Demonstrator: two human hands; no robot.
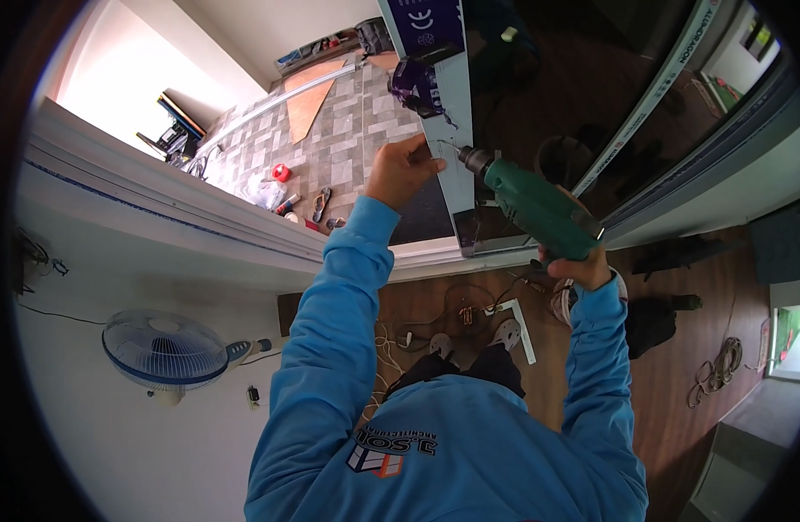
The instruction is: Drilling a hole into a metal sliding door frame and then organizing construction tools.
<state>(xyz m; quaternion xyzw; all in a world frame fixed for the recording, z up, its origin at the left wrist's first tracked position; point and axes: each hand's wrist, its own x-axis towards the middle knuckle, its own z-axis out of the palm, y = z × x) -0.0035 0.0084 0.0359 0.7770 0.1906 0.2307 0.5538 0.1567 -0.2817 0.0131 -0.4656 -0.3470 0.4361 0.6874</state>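
My right hand [583, 264] is closed around the grip of a green power drill [544, 209]. The drill's black chuck [477, 160] points left, and its thin bit reaches the face of a white door frame [457, 187]. Just left of the bit, my left hand [400, 171] is closed at the frame's edge, with the thumb lying over the white face and the other fingers bent beside it. Whether a small part is between those fingers is hidden. Dark glass [513, 96] fills the door to the right of the frame.
A purple wrapper [415, 87] hangs on the frame above my left hand. Through the opening, sandals [322, 204] and a red roll [282, 172] lie on the tiles. A wall fan [165, 348] is at left. Cords and a white angle piece [524, 331] lie near my feet.
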